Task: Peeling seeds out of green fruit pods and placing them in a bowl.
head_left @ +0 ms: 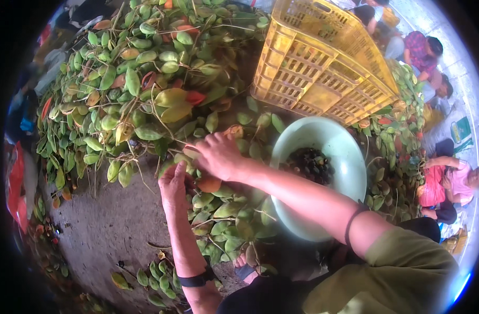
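Both of my hands are close together at the near edge of a big heap of green pods on thin stems. My right hand has its fingers curled, and a brown stem runs to its fingertips. Just below and to the left, my left hand is closed, thumb up; what it pinches is hidden. An orange-red pod lies under my right wrist. Beneath my right forearm stands a pale green basin, with dark seeds in its bottom.
A yellow slatted crate stands tilted beyond the basin. More pods lie below my hands and along the basin's right. Brown ground shows at left. Several people sit at right, one in a pink top beside a red bag.
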Motion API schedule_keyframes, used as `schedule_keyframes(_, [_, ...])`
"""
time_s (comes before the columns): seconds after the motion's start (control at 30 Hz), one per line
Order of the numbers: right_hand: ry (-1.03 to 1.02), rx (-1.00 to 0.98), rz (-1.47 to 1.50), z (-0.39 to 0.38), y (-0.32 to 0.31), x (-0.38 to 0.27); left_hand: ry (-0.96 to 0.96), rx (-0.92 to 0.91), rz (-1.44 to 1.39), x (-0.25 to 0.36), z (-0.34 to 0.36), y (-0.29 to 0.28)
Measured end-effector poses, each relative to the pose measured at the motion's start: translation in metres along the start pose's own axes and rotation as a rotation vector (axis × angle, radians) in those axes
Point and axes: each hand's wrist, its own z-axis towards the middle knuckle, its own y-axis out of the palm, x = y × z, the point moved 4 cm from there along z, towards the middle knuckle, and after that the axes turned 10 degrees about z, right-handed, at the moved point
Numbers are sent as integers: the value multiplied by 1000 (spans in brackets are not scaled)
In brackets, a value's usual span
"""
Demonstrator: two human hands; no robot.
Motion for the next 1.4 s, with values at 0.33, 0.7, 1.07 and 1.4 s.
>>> schedule_keyframes(0.33, [-38,118,286,-6,1,-8,-60,-35,43,-6,9,6])
schedule_keyframes(0.7, [208,-2,615,7,10,24,190,127,568,-3,30,20])
schedule_keyframes(1.07, [86,112,814,-7,13,8,87,132,-8,-20,9,5])
schedule_keyframes(1.4, [-500,108,37,-34,-52,-35,105,30,-209,20,-59,0])
